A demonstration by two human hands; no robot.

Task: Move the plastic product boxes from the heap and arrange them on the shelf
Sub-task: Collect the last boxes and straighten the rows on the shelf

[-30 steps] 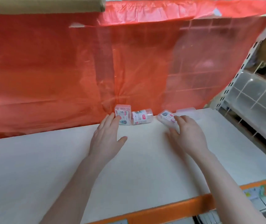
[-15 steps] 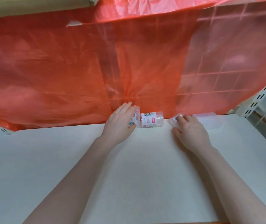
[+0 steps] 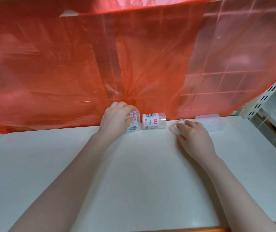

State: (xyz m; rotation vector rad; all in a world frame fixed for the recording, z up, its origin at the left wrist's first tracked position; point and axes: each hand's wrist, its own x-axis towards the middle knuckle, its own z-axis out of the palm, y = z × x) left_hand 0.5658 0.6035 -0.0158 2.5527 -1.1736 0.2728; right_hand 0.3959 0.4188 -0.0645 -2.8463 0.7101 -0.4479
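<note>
Shelf edge: an orange front lip (image 3: pixel 192 229) runs along the near rim, closest to the camera.
Shelf: the white shelf (image 3: pixel 134 181) board spreads out ahead, both bare forearms stretched across it.
Right hand: the right hand (image 3: pixel 195 139) lies palm down toward the back of the shelf, fingers curled over the right box (image 3: pixel 175 127), which is mostly hidden beneath them.
Left hand: the left hand (image 3: pixel 117 119) grips the left box (image 3: pixel 133 123) at the shelf's back edge, thumb on its printed label.
Middle box: the middle box (image 3: pixel 154 121) lies on its side between the two hands, just beside the left box, touched by neither hand.
Clear tray: a clear lid-like piece (image 3: pixel 208 120) sits beyond the right hand, against the back.
Backdrop: a red plastic sheet (image 3: pixel 83 64) hangs behind the shelf, its hem reaching the boxes.
</note>
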